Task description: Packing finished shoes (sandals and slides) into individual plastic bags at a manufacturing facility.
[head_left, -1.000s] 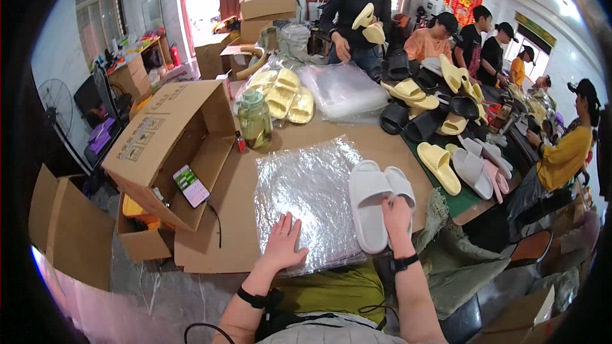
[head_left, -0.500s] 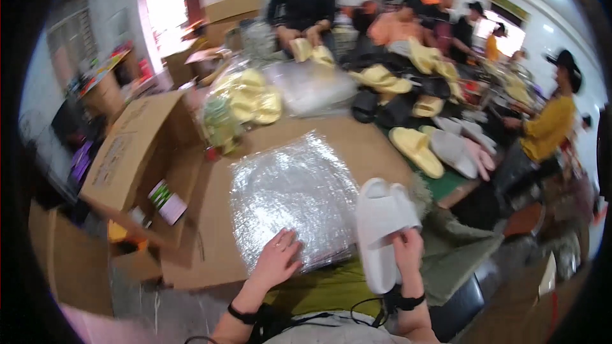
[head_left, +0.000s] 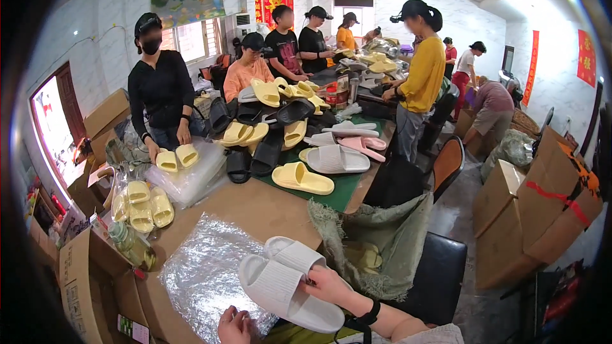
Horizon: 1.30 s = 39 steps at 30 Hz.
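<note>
A pair of white slide slippers [head_left: 280, 283] is gripped in my right hand [head_left: 328, 285], the fingers tucked under the ribbed straps. The pair hangs tilted over the near edge of a flat stack of shiny transparent plastic bags [head_left: 201, 267]. Beside the slippers, at the lower edge of the picture, my left hand [head_left: 236, 327] is held with its fingers apart and nothing in them. It is close to the bags; whether it touches them I cannot tell.
Yellow, black, grey and pink slippers [head_left: 303, 178] pile up across the table [head_left: 255, 200]. At the left are bagged yellow slippers [head_left: 141, 207], a bottle [head_left: 131, 245] and an open carton [head_left: 76, 286]. An open woven sack [head_left: 382, 251] stands at right. Several people work farther back.
The view has swung right and up. My right hand has brought the white slippers leftward over the bags. My left hand has drawn back from lying on them.
</note>
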Available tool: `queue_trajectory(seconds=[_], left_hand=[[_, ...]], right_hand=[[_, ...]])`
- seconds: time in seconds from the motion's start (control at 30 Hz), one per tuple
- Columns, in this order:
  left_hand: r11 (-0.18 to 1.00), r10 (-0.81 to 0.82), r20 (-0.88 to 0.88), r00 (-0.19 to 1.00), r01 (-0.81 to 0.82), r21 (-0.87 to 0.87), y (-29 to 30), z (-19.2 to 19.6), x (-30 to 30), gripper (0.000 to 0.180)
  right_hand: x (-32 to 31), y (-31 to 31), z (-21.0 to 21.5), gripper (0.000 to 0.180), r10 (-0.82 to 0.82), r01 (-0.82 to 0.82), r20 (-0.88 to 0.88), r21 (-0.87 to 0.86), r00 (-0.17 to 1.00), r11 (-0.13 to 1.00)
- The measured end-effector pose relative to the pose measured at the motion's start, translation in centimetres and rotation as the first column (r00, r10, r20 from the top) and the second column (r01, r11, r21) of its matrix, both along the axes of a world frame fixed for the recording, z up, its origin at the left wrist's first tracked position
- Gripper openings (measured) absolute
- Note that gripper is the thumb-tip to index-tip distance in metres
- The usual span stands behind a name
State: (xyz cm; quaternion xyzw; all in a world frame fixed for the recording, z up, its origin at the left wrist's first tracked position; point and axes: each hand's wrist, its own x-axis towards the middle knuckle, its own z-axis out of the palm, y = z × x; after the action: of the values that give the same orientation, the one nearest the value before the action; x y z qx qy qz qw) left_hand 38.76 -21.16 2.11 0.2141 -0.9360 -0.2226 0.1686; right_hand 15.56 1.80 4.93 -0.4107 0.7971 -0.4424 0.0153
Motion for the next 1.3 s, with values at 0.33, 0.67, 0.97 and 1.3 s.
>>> queue_trajectory(seconds=[0.33,0.67,0.97,1.3], left_hand=[[0.984,-0.004,0.1,0.995,0.022,-0.174,1.4,0.5,-0.9,0.055],[0.997,-0.013,-0.137,0.991,0.003,-0.074,1.2,-0.1,-1.9,0.023],[0.896,0.21,-0.163,0.964,-0.123,0.426,-0.2,-0.8,-1.9,0.026],[0.452,0.402,0.092,0.911,-0.285,0.845,-1.0,2.1,-2.6,0.029]], right_hand=[[1.6,-0.6,0.2,0.024,0.038,-0.032,0.068,-0.093,0.997,0.995],[0.3,-0.5,-1.6,0.019,-0.033,0.035,0.06,-0.032,0.998,0.999],[-1.6,1.6,0.3,0.021,-0.083,0.11,0.101,-0.295,0.991,0.949],[2.8,1.1,2.3,0.032,0.179,-0.186,-0.144,-0.036,0.973,0.982]])
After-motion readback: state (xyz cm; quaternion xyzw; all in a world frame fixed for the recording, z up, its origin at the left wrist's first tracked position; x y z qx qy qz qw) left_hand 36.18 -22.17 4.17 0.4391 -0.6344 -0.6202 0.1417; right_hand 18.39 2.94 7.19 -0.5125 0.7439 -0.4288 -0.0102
